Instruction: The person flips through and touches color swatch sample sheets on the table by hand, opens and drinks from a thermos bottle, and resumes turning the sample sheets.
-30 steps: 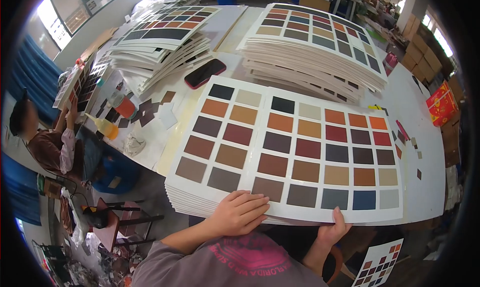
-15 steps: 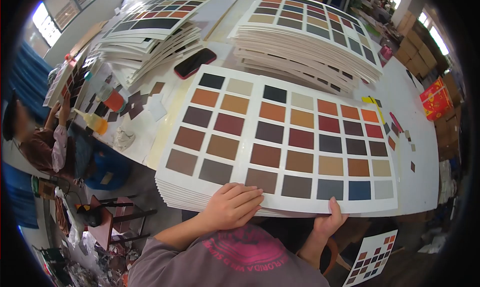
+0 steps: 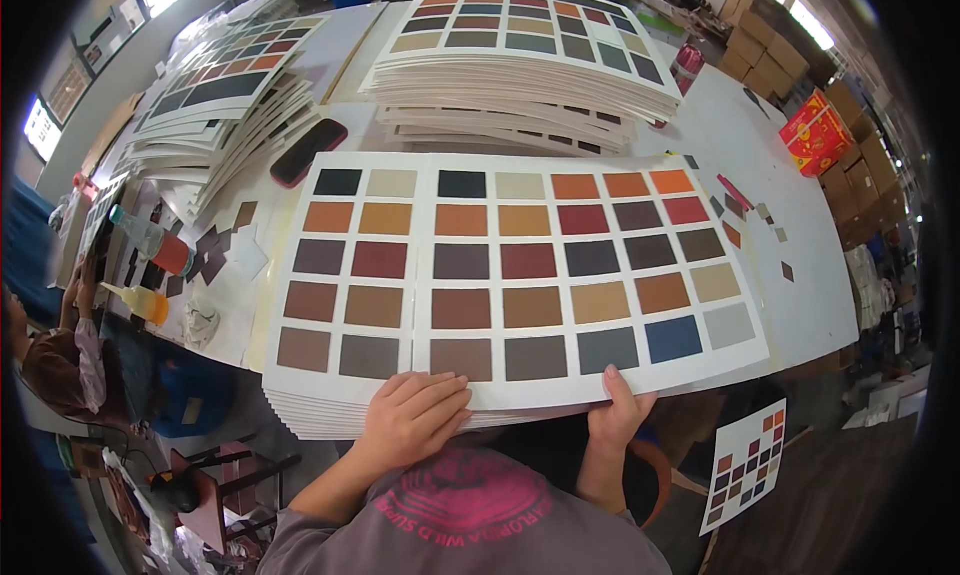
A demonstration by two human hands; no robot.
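Note:
A white colour sample card [image 3: 424, 275] with rows of coloured swatches lies at the near edge of the table, on top of a stack of similar cards [image 3: 330, 427]. A fold line runs down it between the second and third swatch columns. My left hand [image 3: 418, 415] rests flat on the card's near edge, fingers stretched out to the right, just below the brown and grey swatches. Farther right, my right hand [image 3: 618, 410] grips the same edge, thumb on top beneath the grey swatch. Its other fingers are hidden under the card.
Tall stacks of sample cards [image 3: 520, 80] stand behind, with another leaning stack [image 3: 235, 105] at left. A phone [image 3: 308, 153], a bottle [image 3: 152, 240], a glue bottle [image 3: 140, 303] and loose swatches lie around. Another person [image 3: 75, 360] works at far left. A swatch sheet [image 3: 743, 467] is low at right.
My view has turned, so the table's things sit farther left in the picture. Both hands keep about the same places on the card's near edge.

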